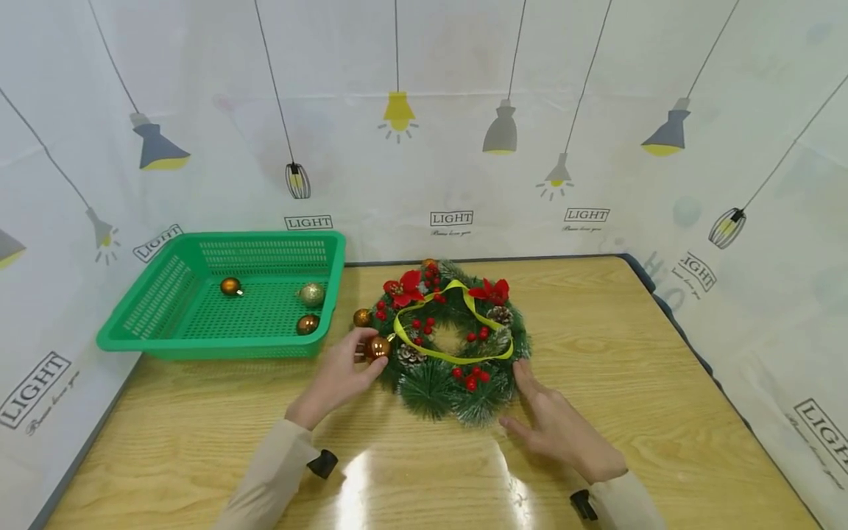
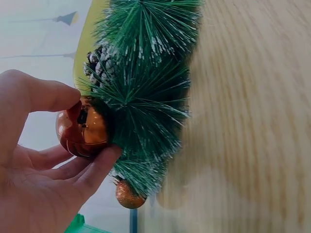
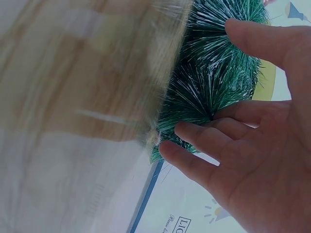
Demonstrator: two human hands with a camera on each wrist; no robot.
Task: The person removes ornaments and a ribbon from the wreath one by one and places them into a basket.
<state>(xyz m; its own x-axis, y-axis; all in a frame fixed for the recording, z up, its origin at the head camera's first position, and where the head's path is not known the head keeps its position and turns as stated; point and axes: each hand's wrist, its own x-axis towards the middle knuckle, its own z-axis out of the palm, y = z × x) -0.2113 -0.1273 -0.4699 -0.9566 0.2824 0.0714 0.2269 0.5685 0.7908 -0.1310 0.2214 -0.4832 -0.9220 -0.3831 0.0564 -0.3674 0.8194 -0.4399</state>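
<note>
Left hand [image 1: 341,375] has a shiny copper bauble [image 1: 378,350] pinched between thumb and fingers, right by the left side of the wreath [image 1: 427,394]. Right hand's [image 1: 563,427] grasping nothing, fingers pretty straight, thumb spread, at the wreath's right edge. Wreath's lying on the wooden table [image 1: 662,383].

Boxed "LIGHT" labels [image 1: 452,218] stand on the wall [image 1: 371,191]: one straight behind the wreath [image 1: 427,394], one behind it rightward, three to its left, two incomplete farther right. Beneath several, script reads "love you", its first word blurred.
</note>
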